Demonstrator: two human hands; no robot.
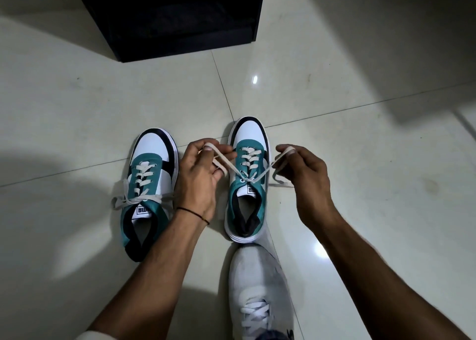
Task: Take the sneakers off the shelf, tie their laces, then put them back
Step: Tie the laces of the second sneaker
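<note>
A: Where are the sneakers?

B: Both are on the floor (360, 138), toes toward twelve o'clock and heels toward the person. The sneaker being tied (251, 136) stands just beside the toe of the person's own grey shoe (255, 270), which lies at six o'clock from it. The other sneaker (153, 146) is at nine o'clock, with a gap between the two.

A: And the hands?

B: The left hand (199, 177) fills that gap, thumb and fingers pinching one end of the lace (226, 165). The right hand (307, 180), at three o'clock from the sneaker, pinches the other end. The two ends cross just above the top eyelets and run out taut to either side.

A: Why spread like that?

B: I judge it's the first cross-over being drawn snug. Pulling toward nine and three tightens it evenly over the tongue. No bow is made yet.

A: The other sneaker's lace?

B: It lies across the tongue with loops out at nine o'clock. It looks tied, though I can't be certain.

A: Room to move?

B: There's plenty of bare tile at three o'clock for the right hand. The left hand has less, close against the other sneaker's side. The black shelf (180, 38) stands well apart at twelve o'clock, and nothing lies between it and the toes.
</note>
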